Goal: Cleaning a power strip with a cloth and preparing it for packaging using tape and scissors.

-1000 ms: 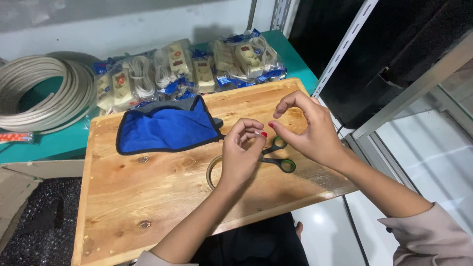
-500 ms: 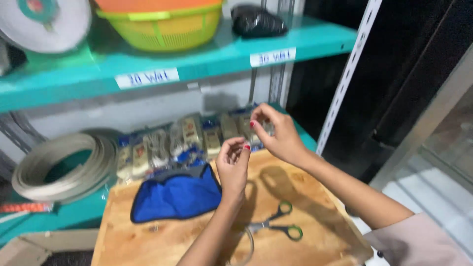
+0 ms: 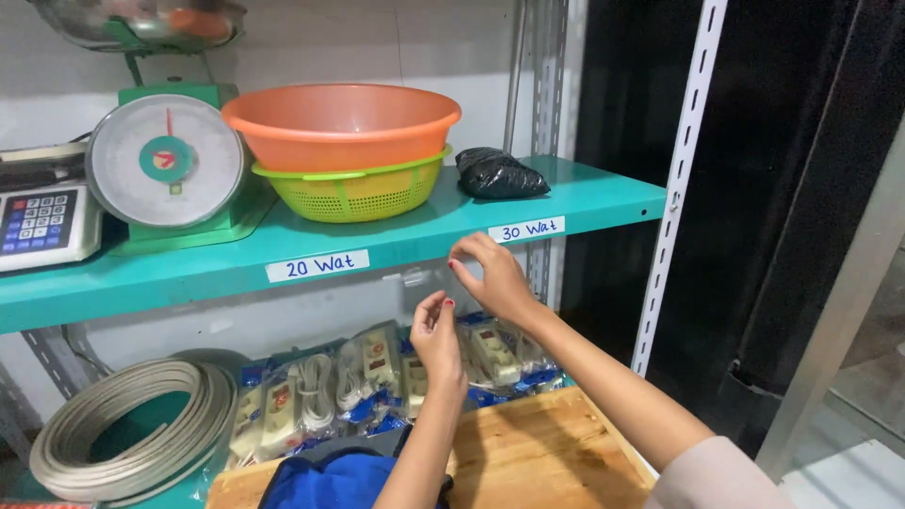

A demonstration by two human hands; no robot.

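My right hand is raised to the front edge of the teal upper shelf, its fingertips pinched beside a white handwritten label. A faint clear strip seems to hang from that pinch along the shelf edge; it is hard to make out. My left hand is lifted just below and to the left with thumb and forefinger pinched together. Whether it touches the strip I cannot tell. Below my arms lie the wooden board and a blue fabric pouch.
On the upper shelf stand an orange basin nested in a green colander, a green dial scale, a calculator and a black bag. Packaged power strips and a grey cable coil lie below. A white slotted upright stands right.
My view has tilted up from the board to the upper shelf. Both hands rose from beside the scissors to the shelf's front edge; the scissors are out of view.
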